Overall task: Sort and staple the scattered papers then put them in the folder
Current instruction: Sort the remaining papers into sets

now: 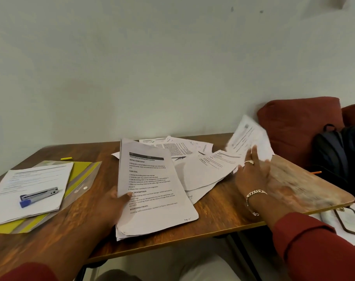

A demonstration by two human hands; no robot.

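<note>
My left hand [113,203] grips the left edge of a stack of printed sheets [152,189], thumb on top, with the stack tilted up off the table. My right hand [253,171] holds a blurred sheet [247,136] raised above the scattered papers [193,157] at the table's back right. At the left, a yellow-and-clear plastic folder [79,179] lies flat under another set of papers [30,189]. A silver stapler with a blue end [38,195] rests on that set.
The wooden table [213,216] stands against a pale wall. A small yellow piece [66,158] lies near the back left. A red cushion [298,126] and a dark backpack [339,155] sit to the right. Flat objects [349,222] lie below the table's right edge.
</note>
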